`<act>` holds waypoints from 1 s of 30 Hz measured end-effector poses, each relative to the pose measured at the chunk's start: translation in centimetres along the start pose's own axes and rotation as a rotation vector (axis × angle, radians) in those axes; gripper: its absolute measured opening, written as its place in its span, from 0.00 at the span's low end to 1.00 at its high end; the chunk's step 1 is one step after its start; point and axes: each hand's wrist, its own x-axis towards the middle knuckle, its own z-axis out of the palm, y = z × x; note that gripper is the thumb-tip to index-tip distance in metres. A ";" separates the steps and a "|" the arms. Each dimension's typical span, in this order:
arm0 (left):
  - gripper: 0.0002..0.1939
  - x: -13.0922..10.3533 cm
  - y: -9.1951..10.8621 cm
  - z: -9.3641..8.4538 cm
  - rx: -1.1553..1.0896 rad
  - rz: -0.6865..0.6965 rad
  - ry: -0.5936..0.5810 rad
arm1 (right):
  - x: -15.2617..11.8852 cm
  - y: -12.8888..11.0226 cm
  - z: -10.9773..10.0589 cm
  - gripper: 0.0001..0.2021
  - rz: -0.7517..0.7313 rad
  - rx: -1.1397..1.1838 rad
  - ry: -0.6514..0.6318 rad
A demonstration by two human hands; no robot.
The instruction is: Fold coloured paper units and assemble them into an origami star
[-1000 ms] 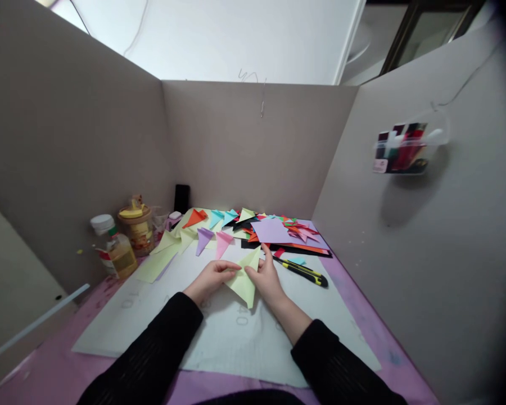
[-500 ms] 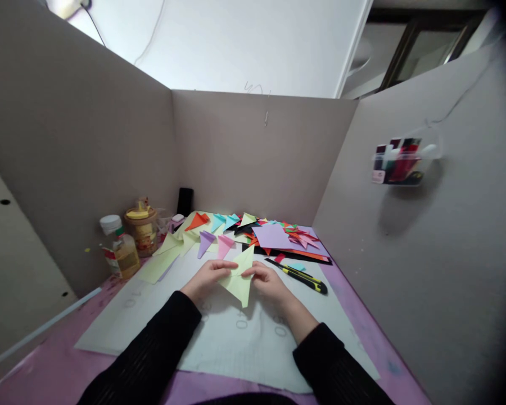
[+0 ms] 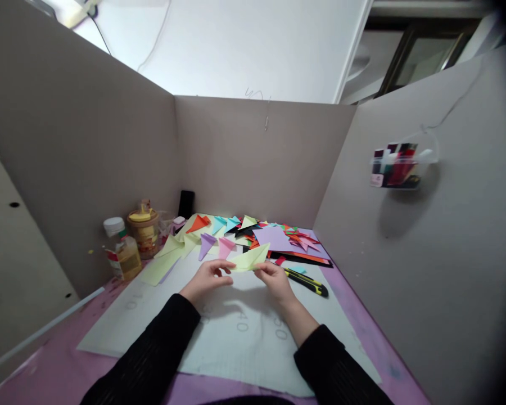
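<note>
We see the folded pale-green paper (image 3: 250, 260) lifted off the white mat (image 3: 236, 332), pinched between both hands: our left hand (image 3: 206, 278) grips it from eight o'clock, our right hand (image 3: 274, 279) from four o'clock. A utility knife (image 3: 307, 283) lies at three o'clock of the right hand.

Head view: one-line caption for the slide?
Both hands, left hand and right hand, pinch a folded light-green paper above the white cutting mat, utility knife alongside.
</note>
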 end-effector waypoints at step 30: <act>0.15 -0.6 -0.6 4.2 -0.095 -0.090 0.302 | -0.4 1.6 2.6 0.13 0.052 0.202 0.381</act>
